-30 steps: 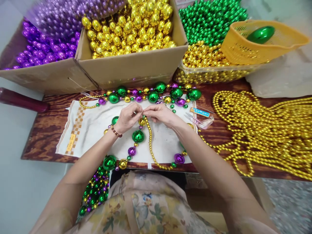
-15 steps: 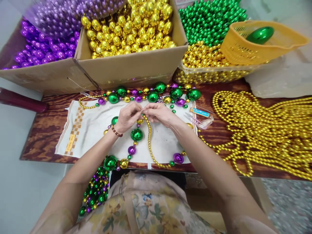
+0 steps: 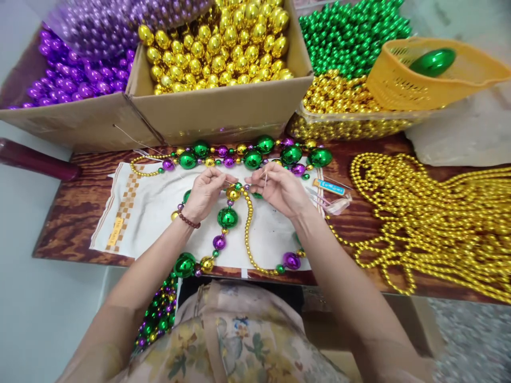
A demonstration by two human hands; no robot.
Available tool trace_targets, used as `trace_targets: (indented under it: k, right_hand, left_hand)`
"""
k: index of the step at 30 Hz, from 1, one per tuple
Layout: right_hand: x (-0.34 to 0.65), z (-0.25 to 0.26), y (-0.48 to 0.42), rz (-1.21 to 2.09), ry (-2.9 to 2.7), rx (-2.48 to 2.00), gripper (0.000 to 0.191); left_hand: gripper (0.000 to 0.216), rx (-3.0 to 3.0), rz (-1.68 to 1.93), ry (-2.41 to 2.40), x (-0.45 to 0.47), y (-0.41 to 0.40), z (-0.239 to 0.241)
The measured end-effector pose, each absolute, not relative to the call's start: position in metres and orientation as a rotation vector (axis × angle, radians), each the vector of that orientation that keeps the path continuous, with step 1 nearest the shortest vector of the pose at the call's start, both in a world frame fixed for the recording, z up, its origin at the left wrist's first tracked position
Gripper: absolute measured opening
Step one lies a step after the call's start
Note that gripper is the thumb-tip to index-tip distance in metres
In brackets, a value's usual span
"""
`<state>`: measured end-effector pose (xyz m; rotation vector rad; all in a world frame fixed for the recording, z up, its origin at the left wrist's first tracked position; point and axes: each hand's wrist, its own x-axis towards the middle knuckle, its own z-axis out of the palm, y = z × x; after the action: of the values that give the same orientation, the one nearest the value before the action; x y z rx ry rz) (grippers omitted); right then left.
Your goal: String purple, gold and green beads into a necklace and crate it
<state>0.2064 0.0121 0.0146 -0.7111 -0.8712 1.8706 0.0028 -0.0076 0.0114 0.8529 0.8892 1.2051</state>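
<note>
My left hand (image 3: 205, 192) and my right hand (image 3: 279, 189) are pinched close together over a white cloth (image 3: 139, 213) on the wooden table. Between them runs a thin string joined to a bead necklace (image 3: 227, 218) of green, gold and purple balls, with a strand of small gold beads (image 3: 248, 234) hanging down toward me. My left fingers grip the string beside a gold ball (image 3: 232, 193). My right fingers pinch the string's other end, slightly apart from the left hand. A finished necklace (image 3: 251, 154) lies along the cloth's far edge.
Cardboard boxes of purple balls (image 3: 67, 80) and gold balls (image 3: 215, 42) stand at the back. Green beads (image 3: 351, 37), a tub of small gold beads (image 3: 339, 106) and a yellow basket (image 3: 431, 74) sit back right. Gold bead strands (image 3: 439, 218) cover the right. Small tools (image 3: 331, 194) lie beside my right hand.
My hands have drawn slightly apart, the right one moving right and up with the string. The gold ball and small green bead now show between them.
</note>
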Motion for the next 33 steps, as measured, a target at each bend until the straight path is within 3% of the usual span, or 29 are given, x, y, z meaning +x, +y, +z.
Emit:
trace_targets:
  k: [11, 18, 27, 33]
  right_hand:
    - [0.197, 0.012, 0.005, 1.721, -1.564, -0.859, 0.008]
    - [0.203, 0.032, 0.017, 1.615, -1.637, -0.869, 0.006]
    - [0.209, 0.047, 0.043, 0.749, -2.162, -0.908, 0.008]
    - [0.307, 0.046, 0.028, 0.513, -2.241, -1.607, 0.015]
  left_hand:
    - [0.029, 1.293, 0.989, 0.990, 0.007, -0.013, 0.022]
    - [0.030, 1.253, 0.979, 1.069, -0.001, -0.001, 0.026]
    - [0.036, 1.232, 0.888, 0.920, 0.020, 0.016, 0.031]
    - [0.031, 1.104, 0.917, 1.049, 0.029, 0.021, 0.028]
